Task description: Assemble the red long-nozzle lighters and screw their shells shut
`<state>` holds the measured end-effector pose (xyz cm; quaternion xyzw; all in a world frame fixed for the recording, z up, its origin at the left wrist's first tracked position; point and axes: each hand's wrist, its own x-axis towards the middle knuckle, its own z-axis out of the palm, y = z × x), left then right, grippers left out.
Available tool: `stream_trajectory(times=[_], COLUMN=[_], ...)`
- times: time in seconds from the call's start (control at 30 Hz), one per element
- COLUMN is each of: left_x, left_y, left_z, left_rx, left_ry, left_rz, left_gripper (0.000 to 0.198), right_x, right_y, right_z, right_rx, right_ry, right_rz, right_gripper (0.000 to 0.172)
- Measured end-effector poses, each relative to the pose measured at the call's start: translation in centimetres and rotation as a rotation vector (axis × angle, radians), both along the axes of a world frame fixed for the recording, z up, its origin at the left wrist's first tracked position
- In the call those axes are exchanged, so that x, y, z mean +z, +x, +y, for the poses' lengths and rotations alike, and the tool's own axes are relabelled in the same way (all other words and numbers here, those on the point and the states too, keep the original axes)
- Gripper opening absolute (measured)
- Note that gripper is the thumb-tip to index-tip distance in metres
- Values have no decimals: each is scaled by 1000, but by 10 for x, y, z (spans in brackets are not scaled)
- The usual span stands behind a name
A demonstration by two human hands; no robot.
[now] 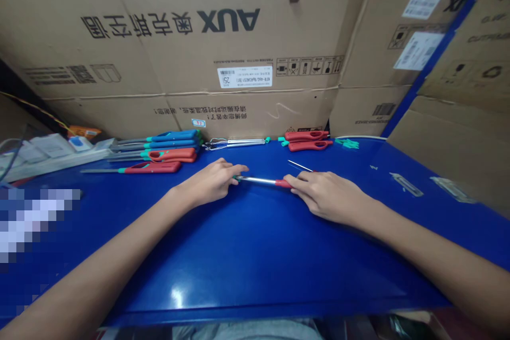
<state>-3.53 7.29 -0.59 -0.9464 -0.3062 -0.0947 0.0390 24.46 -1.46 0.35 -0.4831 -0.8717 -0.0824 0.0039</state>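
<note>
A long-nosed lighter (pixel 261 181) with a silver metal tube and a red handle lies across the middle of the blue table (pixel 247 255), held between both hands. My left hand (pixel 213 181) is closed round the tip end of the tube, where a bit of green cap shows. My right hand (pixel 329 194) grips the red handle end, and its fingers cover most of the handle. A thin metal rod (pixel 299 166) lies on the table just behind my right hand.
Finished lighters in blue and red (pixel 167 149) are stacked at the back left. Bare metal tubes (pixel 237 143), two red handles (pixel 308 141) and small green caps (pixel 347 143) lie along the back edge. Cardboard boxes (pixel 223 48) wall the table behind and right.
</note>
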Motion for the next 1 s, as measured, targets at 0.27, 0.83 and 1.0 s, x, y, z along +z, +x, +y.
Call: stream_trajectory(times=[0.27,0.83,1.0], left_x=[5,-15,-20], left_y=[-4,1,-2], left_z=[3,8,11], left_rx=[114,-155,-180], left_ry=[-279,217,255], left_rz=[-70,-141,-157], left_gripper=[39,20,22], right_x=[-1,4,6], right_y=[-5,-1,-5], right_z=[-3,-2,-6], right_rx=[15,-109,-117], right_ry=[60,-216,-201], right_rz=[-97,246,221], right_gripper=[42,37,35])
